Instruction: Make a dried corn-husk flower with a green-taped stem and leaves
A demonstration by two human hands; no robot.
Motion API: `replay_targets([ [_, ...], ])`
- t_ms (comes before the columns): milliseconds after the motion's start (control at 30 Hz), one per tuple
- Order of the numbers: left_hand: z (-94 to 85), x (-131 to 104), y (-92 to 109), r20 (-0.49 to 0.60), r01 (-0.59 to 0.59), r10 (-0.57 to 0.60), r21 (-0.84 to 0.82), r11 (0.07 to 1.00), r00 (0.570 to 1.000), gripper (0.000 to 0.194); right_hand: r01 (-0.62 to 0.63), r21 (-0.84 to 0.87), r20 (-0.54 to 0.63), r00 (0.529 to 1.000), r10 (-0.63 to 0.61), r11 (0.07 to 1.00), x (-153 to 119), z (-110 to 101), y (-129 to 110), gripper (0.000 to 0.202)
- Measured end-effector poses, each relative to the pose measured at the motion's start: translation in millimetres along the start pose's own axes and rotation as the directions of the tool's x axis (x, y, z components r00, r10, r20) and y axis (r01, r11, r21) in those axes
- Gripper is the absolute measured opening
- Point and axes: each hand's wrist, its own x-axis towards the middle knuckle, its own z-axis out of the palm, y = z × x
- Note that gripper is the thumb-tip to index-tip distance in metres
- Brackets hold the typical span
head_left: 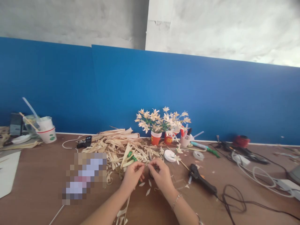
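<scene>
My left hand [133, 175] and my right hand [162, 175] meet low over the table, thumb and forefinger pinched on each side. A tiny pale piece seems to lie between the fingertips, too small to name. Several loose pale petals [148, 192] are scattered on the table between my wrists. Just beyond my left hand spreads a heap of dry, straw-coloured husk strips [117, 139], with a green roll [131, 155] at its near edge. Behind my hands, pale handmade flowers [153, 118] stand in red paper cups [156, 139].
Right of my right hand lies a black glue gun [202, 180], its cord trailing right. A white disc [170, 155] and a tape roll [198, 155] sit behind it. A blurred-out object [84, 178] lies left. White cables [264, 178] run at far right; a blue partition [164, 84] backs the table.
</scene>
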Motion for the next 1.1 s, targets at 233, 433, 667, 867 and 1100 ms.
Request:
replay_targets([
  [233, 0.1, -1.5, -2.9, 0.015, -0.031, 0.030, 0.038, 0.999, 0.999, 0.022, -0.025, -0.049, -0.038, 0.999, 0.023, 0.998, -1.0, 0.5, -0.3, 0.009],
  [433, 0.2, -2.4, -2.1, 0.034, -0.023, 0.021, 0.040, 0.999, 0.999, 0.022, -0.041, -0.072, -0.048, 0.998, 0.038, 0.997, -0.1, -0.3, -1.8, 0.009],
  [667, -0.9, -2.6, -4.3, 0.069, -0.040, 0.036, 0.066, 0.997, 0.997, 0.020, -0.051, -0.093, -0.029, 0.998, 0.049, 0.994, -0.7, 0.8, 1.3, 0.010],
  [867, -0.2, -4.4, -3.1, 0.073, -0.060, 0.051, 0.115, 0.992, 0.996, 0.018, -0.040, -0.095, -0.040, 0.999, 0.036, 0.995, -1.0, 0.5, 0.0, 0.011],
  [1100, -1.2, -4.9, -0.9, 0.074, -0.094, 0.083, 0.170, 0.981, 0.994, 0.020, -0.009, -0.110, -0.044, 0.999, 0.004, 0.994, -0.7, 0.9, 0.0, 0.011],
])
